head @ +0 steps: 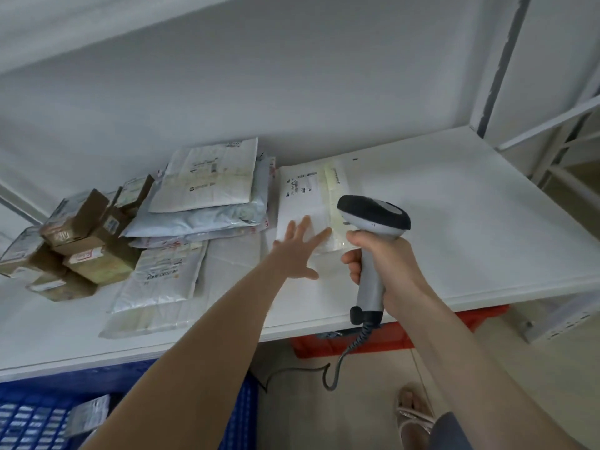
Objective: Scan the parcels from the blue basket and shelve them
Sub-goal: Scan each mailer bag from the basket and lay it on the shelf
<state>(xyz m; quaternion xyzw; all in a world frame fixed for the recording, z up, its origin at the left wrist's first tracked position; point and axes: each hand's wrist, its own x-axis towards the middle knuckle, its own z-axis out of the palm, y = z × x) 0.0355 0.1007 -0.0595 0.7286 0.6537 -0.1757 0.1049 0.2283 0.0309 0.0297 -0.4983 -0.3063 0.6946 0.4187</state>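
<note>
Where blue basket [240, 401] sits under shelf [454, 222], grey parcel [86, 414] inside

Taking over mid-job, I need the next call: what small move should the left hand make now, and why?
Probably lift the left hand off the white flat parcel and reach down to the blue basket: the parcel already lies flat on the shelf, the right hand holds the barcode scanner, and another parcel waits in the basket.

White flat mailer [303, 203] lies label-up on the shelf [470, 222], right of stacked poly mailers [207, 193] and cartons [81, 235]. Your right hand [380, 258] holds the scanner [373, 216] upright just beside it. Blue basket [29, 423], near left, holds one parcel [87, 414].
</note>
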